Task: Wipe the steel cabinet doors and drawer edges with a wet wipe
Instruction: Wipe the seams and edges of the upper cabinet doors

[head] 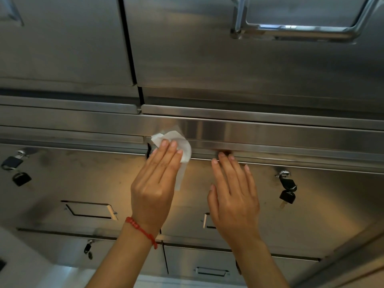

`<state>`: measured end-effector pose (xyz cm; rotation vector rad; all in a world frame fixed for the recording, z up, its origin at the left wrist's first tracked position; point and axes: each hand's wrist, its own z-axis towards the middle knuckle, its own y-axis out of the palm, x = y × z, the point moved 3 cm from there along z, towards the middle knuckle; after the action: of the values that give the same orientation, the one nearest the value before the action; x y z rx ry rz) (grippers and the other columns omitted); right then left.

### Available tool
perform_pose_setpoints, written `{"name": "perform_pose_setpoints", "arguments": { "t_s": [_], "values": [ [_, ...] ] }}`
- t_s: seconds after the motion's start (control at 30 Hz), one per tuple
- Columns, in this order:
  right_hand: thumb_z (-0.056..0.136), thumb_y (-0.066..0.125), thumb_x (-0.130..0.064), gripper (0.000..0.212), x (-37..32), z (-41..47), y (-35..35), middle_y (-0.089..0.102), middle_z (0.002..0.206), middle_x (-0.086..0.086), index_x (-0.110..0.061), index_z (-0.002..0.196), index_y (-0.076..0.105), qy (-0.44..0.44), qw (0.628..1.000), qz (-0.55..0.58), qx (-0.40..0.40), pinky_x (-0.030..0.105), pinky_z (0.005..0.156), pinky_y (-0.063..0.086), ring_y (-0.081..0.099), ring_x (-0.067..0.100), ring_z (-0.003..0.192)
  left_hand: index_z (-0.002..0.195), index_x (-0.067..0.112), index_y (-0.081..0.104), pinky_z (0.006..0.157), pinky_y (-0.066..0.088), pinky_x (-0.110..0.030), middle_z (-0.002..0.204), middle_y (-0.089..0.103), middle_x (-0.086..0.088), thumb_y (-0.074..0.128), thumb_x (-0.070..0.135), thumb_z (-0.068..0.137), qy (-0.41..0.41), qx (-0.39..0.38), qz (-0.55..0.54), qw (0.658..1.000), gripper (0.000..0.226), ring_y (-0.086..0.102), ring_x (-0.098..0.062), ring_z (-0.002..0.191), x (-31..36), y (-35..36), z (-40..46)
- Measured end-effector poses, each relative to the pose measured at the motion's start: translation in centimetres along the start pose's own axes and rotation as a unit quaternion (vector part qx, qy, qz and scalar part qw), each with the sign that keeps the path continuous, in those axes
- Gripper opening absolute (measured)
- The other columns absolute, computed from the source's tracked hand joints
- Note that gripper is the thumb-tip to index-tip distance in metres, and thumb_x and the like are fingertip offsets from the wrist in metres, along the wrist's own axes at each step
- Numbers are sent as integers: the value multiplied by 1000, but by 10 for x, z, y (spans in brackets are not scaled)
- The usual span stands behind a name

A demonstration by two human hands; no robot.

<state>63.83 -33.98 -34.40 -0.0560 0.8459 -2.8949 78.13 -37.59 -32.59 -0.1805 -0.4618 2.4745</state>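
Two hands (154,179), one wet wipe (178,145)

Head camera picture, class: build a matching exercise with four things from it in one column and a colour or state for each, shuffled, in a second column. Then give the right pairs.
Column one:
1. wet wipe
2. left hand
3. wrist bracelet
4. right hand

Column two:
A. red
B. bare, fingers resting straight on the drawer edge
C. white and crumpled
D. pressing the wipe flat against the steel

Pairs: 1-C, 2-D, 3-A, 4-B
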Motion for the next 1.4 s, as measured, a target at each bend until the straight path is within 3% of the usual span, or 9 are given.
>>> {"name": "perform_pose_setpoints", "arguments": {
  "t_s": [0.23, 0.47, 1.2, 1.4],
  "values": [
    [90, 44, -15, 41, 4, -2, -2, 53, 134, 14, -4, 127, 56, -7, 1000, -1, -5, 47, 104, 34, 47, 28, 127, 114, -5, 62, 101, 41, -40, 121, 59, -19, 57, -2, 89, 24, -19, -9, 999, 26, 53, -31, 118, 8, 3, 3],
    [90, 44, -16, 41, 10, -5, -3, 51, 135, 15, -3, 127, 56, -7, 1000, -5, -10, 48, 103, 36, 46, 28, 128, 113, -6, 62, 99, 44, -42, 120, 59, -21, 57, -1, 88, -15, 1, 0, 1000, 25, 54, -33, 117, 3, 0, 0],
    [91, 43, -15, 41, 26, -10, -9, 50, 136, 15, -2, 127, 55, -16, 1000, -11, -13, 47, 105, 34, 44, 27, 129, 115, -4, 62, 102, 41, -40, 122, 59, -18, 41, 3, 98, 15, -28, -33, 999, 27, 53, -30, 119, 45, 17, 11],
    [89, 45, -14, 40, 33, -10, -13, 52, 134, 15, -1, 124, 58, -17, 1000, -13, -6, 47, 102, 37, 47, 28, 127, 115, -5, 61, 102, 41, -41, 123, 58, -19, 56, -4, 89, 6, -26, -6, 1000, 26, 51, -32, 120, 33, 13, 5]
  ]
}}
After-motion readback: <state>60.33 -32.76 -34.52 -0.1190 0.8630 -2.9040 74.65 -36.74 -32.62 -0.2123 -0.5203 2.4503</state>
